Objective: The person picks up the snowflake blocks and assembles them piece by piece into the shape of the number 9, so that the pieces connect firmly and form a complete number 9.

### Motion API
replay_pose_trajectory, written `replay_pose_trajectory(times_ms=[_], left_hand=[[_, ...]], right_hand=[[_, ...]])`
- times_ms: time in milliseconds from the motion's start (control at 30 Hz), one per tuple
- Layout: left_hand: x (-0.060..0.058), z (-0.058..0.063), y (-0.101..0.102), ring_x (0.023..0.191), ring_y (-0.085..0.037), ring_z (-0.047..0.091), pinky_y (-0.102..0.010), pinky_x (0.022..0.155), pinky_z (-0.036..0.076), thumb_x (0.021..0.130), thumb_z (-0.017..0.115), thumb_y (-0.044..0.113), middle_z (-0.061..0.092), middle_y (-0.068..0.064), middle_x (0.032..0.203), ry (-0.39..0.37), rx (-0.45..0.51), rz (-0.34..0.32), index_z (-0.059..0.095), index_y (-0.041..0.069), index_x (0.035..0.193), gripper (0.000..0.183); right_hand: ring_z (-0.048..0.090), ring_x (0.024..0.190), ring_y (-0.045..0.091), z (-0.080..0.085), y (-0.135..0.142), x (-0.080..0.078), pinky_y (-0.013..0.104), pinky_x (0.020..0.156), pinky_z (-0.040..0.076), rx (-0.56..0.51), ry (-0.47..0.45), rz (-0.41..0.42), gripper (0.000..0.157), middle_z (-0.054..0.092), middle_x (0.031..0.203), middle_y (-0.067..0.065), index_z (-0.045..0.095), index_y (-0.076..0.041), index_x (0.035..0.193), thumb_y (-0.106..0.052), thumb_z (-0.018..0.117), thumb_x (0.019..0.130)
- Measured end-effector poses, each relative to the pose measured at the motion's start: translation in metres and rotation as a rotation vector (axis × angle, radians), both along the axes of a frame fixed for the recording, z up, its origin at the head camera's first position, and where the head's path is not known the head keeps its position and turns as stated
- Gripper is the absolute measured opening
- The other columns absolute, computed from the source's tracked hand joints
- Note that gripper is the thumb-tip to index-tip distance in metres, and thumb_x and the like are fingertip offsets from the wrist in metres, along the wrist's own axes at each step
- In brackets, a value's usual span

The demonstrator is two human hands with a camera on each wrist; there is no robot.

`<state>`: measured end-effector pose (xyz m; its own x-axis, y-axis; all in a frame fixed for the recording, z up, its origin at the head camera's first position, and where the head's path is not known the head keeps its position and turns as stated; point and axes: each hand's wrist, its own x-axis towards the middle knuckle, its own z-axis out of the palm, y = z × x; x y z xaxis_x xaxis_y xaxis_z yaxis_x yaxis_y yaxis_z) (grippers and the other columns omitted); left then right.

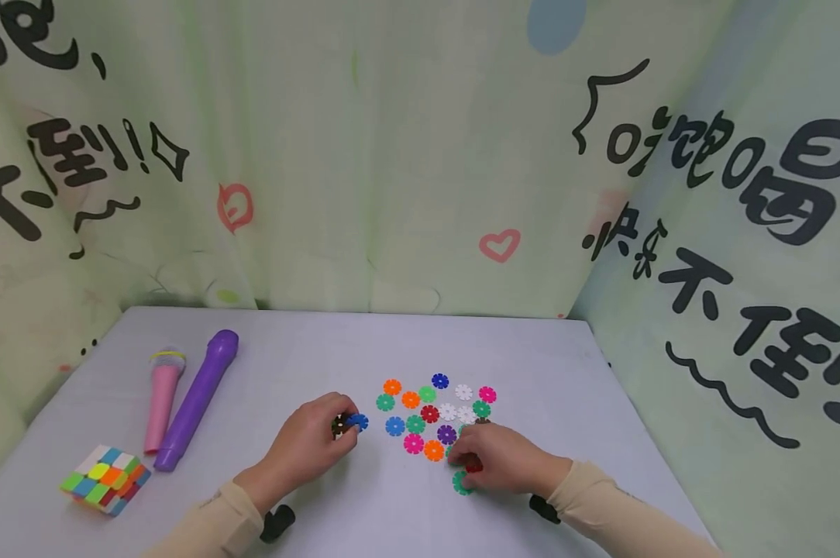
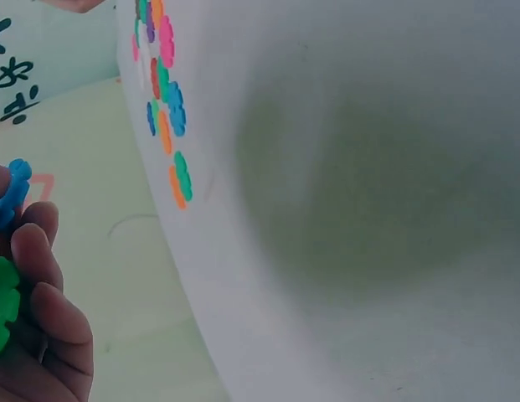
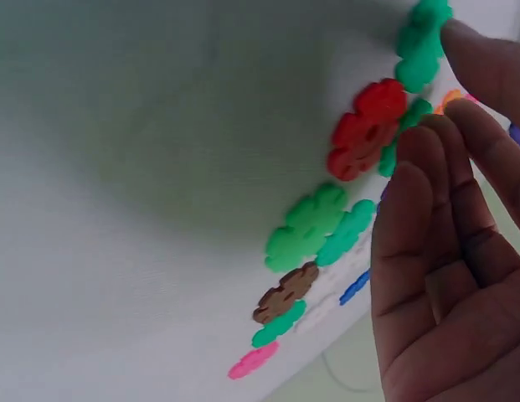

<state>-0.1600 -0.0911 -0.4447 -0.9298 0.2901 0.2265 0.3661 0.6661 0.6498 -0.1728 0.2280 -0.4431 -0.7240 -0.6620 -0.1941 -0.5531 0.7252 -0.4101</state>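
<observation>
My left hand (image 1: 314,438) pinches a few flower-shaped interlocking discs above the table. A blue disc (image 1: 357,421) shows at its fingertips, and a green disc (image 2: 3,303) sits lower in the left wrist view. How these join is partly hidden by the fingers. On the right, my right hand (image 1: 504,459) is low over the edge of the loose discs, fingers bent loosely and thumb apart from them. Its thumb tip is at a green disc (image 3: 423,46); whether they touch I cannot tell. Close to its fingers lies a red disc (image 3: 368,130).
Several loose discs, among them an orange disc (image 1: 434,450) and a purple disc (image 1: 446,433), lie mid-table. At the left are a pink toy microphone (image 1: 162,403), a purple stick-like object (image 1: 197,403) and a colour cube puzzle (image 1: 106,480). Printed curtains (image 1: 392,155) surround the table.
</observation>
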Motion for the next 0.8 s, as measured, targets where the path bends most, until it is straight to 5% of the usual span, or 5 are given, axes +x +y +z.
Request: replay_pose_trajectory(times_ms=[133, 567, 800], left_hand=[[0.0, -0.003, -0.002, 0.074, -0.007, 0.055, -0.025, 0.071, 0.052, 0.087, 0.076, 0.012, 0.057, 0.012, 0.087, -0.015, 0.005, -0.004, 0.063, 0.02, 0.089, 0.015], [0.002, -0.009, -0.004, 0.076, -0.009, 0.054, -0.024, 0.07, 0.051, 0.091, 0.072, 0.011, 0.055, 0.011, 0.088, -0.049, 0.064, -0.027, 0.062, 0.018, 0.091, 0.012], [0.004, -0.007, -0.003, 0.072, -0.007, 0.054, -0.024, 0.068, 0.05, 0.087, 0.072, 0.008, 0.056, 0.015, 0.084, -0.003, 0.066, 0.002, 0.064, 0.021, 0.085, 0.015]], right_hand=[[0.054, 0.089, 0.001, -0.003, 0.002, 0.002, 0.025, 0.08, 0.051, 0.076, 0.048, 0.045, 0.026, 0.059, 0.095, -0.019, 0.077, -0.023, 0.103, -0.027, 0.087, 0.079], [0.054, 0.087, 0.003, -0.006, 0.004, 0.004, 0.027, 0.08, 0.051, 0.062, 0.019, 0.026, 0.027, 0.057, 0.094, -0.017, 0.069, -0.026, 0.095, -0.027, 0.088, 0.076], [0.054, 0.071, 0.006, -0.001, -0.007, 0.0, 0.023, 0.066, 0.051, -0.116, -0.094, -0.068, 0.02, 0.057, 0.078, -0.015, 0.062, -0.023, 0.09, -0.015, 0.08, 0.086]])
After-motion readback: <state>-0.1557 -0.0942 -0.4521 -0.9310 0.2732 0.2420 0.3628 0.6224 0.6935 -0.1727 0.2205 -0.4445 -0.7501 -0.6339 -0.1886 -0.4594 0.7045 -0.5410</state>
